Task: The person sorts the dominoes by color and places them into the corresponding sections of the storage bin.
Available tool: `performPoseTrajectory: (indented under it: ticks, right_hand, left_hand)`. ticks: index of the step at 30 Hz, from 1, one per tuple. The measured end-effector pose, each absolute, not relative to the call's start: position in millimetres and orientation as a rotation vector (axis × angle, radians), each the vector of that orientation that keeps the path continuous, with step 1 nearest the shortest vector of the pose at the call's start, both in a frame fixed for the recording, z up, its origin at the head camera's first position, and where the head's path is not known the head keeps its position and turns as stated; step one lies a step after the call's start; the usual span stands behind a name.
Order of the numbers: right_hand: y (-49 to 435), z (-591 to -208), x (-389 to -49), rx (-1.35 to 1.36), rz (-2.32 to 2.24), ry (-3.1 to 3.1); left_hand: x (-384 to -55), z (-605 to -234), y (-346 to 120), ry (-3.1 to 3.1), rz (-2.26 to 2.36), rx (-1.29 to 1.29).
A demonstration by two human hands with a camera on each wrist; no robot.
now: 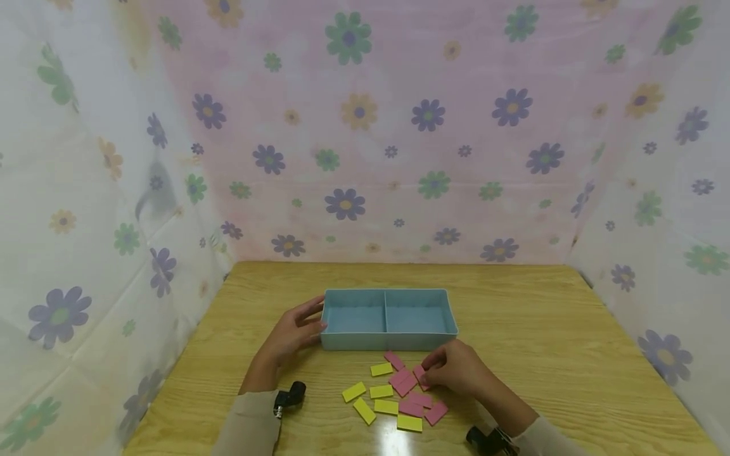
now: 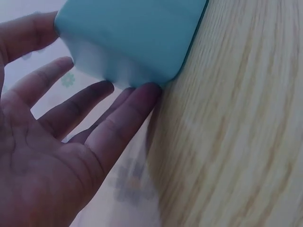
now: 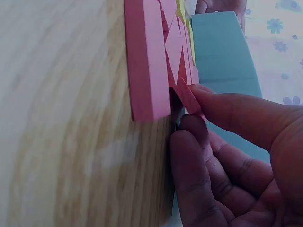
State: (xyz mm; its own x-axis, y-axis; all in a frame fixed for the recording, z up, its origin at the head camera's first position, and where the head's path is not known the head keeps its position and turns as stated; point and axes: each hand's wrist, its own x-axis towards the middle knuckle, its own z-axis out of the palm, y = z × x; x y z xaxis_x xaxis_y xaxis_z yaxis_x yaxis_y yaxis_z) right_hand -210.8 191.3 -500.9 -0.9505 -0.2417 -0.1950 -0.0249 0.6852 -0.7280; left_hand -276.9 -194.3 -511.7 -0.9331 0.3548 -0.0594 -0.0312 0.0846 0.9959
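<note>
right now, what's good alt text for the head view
A person's right hand pinches a pink block in front of an empty two-compartment blue box; the left hand touches the box's left end. More pink blocks and yellow blocks lie scattered on the wooden table.

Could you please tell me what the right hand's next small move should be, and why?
I would probably lift the pink tile into the right compartment of the tray: the right hand pinches that tile, the compartment is bare and close by, and the left hand touches the tray's left end.
</note>
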Motion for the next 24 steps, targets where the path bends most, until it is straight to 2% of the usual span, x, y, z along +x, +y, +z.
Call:
performPoseTrajectory:
  ticks: [9,24]
  right_hand:
    - [187,-497,-208,-0.169,-1.275,2.573]
    - [162,-463,-218,-0.288,-1.547,2.396]
  left_hand:
    - [-276,-512,-194,2.175,1.857,0.4]
    - [-272,-506,-189,2.173,1.855,0.398]
